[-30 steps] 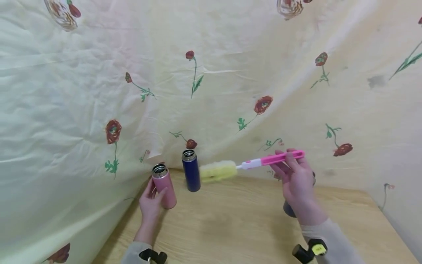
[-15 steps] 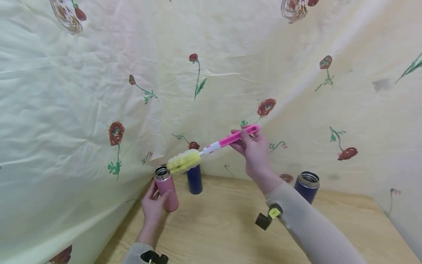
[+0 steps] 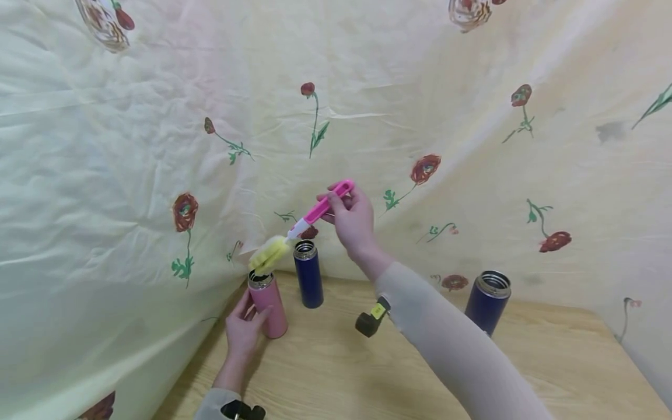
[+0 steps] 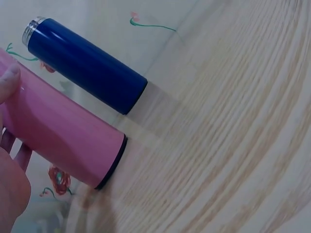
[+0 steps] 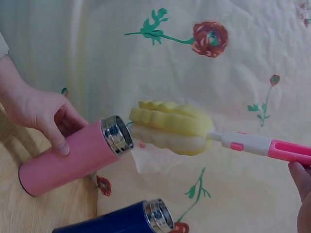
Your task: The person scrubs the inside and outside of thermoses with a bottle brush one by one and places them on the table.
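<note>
Left hand (image 3: 242, 333): fingers and thumb were curled round the lower body of the pink bottle (image 3: 268, 304), thumb on the side facing the person, gripping it upright on the wooden table (image 3: 336, 373). Bottle mouth was open, steel rim showing, well above the fingers.

Right hand (image 3: 353, 220): fingers pinched the pink handle of the bottle brush (image 3: 299, 228) near its far end, held up in the air above the bottles. Handle ran down and left from the fingers; the yellow sponge head (image 5: 167, 126) sat at the low end, just above and beside the pink bottle's rim. Couldn't tell whether sponge and rim touched.

Just beyond the pink bottle, on the side away from the left fingers, stood a dark blue bottle (image 3: 308, 274), open-topped, almost directly below the right hand. A second blue bottle (image 3: 487, 300) stood well off to the right of that arm, near the back. Floral cloth (image 3: 157, 116) hung behind everything.
</note>
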`<state>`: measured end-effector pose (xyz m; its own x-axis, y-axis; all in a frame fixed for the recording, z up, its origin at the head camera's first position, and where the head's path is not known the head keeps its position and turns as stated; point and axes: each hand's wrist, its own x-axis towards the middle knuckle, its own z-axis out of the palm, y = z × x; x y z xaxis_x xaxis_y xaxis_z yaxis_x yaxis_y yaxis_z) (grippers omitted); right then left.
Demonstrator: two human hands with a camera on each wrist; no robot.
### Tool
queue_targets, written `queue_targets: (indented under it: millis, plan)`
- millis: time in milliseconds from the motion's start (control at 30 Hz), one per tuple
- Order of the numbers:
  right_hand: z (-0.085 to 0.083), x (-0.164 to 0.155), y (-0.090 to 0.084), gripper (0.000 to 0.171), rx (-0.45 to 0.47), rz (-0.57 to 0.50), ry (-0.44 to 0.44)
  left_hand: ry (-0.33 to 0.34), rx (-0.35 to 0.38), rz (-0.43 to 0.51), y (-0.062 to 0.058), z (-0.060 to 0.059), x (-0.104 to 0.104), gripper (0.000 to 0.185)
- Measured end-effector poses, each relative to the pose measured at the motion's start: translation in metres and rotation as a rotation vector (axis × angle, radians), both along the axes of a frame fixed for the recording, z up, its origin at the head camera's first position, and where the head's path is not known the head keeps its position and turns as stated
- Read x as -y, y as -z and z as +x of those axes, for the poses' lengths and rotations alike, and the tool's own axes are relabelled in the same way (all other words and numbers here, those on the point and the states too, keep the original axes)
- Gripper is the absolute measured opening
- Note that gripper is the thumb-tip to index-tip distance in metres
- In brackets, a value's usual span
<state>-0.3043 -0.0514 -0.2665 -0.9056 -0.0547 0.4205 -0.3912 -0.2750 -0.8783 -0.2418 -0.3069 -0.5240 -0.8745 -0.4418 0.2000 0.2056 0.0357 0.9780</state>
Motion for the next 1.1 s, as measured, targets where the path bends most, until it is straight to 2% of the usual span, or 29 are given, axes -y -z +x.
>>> queue_targets:
  millis: [200, 433, 500, 633, 767, 900, 1100]
  plan:
    - [0.0, 0.023, -0.001, 0.011, -0.078, 0.15, 0.001, 0.014, 0.021, 0.025, 0.005, -0.002, 0.002, 0.086]
    - [0.006, 0.041, -0.016, 0.006, -0.27, 0.5, 0.091, 0.016, 0.004, 0.03, 0.009, -0.004, 0.0, 0.084]
    - [0.011, 0.049, -0.022, 0.005, -0.289, 0.585, 0.084, 0.018, 0.015, 0.024, 0.008, -0.004, 0.0, 0.084]
    - [0.02, 0.067, -0.029, 0.007, -0.286, 0.724, 0.004, 0.024, 0.046, 0.013, 0.006, -0.001, 0.002, 0.085]
    - [0.023, 0.077, -0.03, 0.012, -0.292, 0.79, -0.076, 0.029, 0.054, 0.014, 0.003, 0.001, 0.004, 0.085]
    - [0.02, 0.08, -0.029, 0.009, -0.26, 0.787, -0.104, 0.032, 0.053, 0.006, 0.002, 0.0, 0.003, 0.083]
    - [0.016, 0.086, -0.016, 0.007, -0.22, 0.802, -0.161, 0.017, 0.051, 0.011, 0.004, -0.002, 0.0, 0.083]
